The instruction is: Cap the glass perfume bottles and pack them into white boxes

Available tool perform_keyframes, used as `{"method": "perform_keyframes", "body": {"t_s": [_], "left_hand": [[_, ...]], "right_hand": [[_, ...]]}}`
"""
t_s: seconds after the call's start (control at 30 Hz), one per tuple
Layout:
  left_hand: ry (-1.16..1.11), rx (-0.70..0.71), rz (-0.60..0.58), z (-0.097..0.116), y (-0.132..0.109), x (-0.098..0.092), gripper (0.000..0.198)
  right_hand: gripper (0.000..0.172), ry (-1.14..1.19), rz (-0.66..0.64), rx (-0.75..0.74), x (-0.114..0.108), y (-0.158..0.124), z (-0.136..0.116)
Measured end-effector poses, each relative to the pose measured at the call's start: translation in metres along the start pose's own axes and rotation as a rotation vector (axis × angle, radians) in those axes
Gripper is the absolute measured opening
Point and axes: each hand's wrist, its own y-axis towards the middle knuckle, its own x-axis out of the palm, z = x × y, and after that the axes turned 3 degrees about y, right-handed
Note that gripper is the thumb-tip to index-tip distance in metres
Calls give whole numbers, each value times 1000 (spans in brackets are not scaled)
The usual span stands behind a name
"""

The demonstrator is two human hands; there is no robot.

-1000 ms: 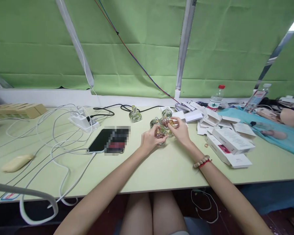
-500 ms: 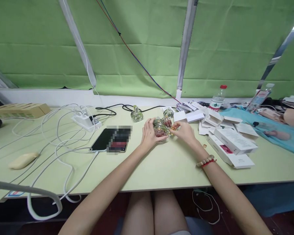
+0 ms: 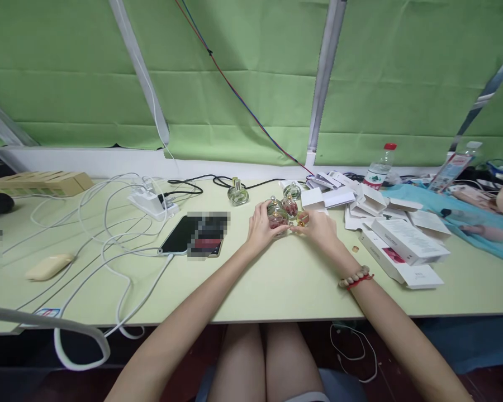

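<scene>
My left hand (image 3: 262, 230) is wrapped round a small round glass perfume bottle with reddish liquid (image 3: 276, 215), held upright on the pale green desk (image 3: 276, 285). My right hand (image 3: 321, 229) rests just right of it, fingers pinched on a small gold cap (image 3: 300, 219). Another reddish bottle (image 3: 290, 206) stands between the hands, touching the first. Behind it is a greenish bottle (image 3: 292, 191), and a yellow-green bottle (image 3: 237, 193) stands apart to the left.
A phone (image 3: 193, 241) lies left of my hands, with white cables (image 3: 109, 245) and a power strip (image 3: 153, 202) beyond. White cartons (image 3: 404, 248) and papers pile at the right, with a water bottle (image 3: 379, 167), a teal cloth (image 3: 465, 223) and a gold cap (image 3: 354, 249).
The camera has drifted so everything sits slightly right and higher in view. My hands stay on the bottles; the right hand has dropped lower beside them.
</scene>
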Motion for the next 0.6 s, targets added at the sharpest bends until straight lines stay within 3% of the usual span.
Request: {"method": "perform_keyframes", "body": {"t_s": [0.17,0.6], "left_hand": [[-44,-15,-5,-6,1,-1,78],[-52,15,-39,-7,1,-5,75]], "right_hand": [[44,74,114,25,-5,0,0],[25,-63,142,146,-8,9,12]]}}
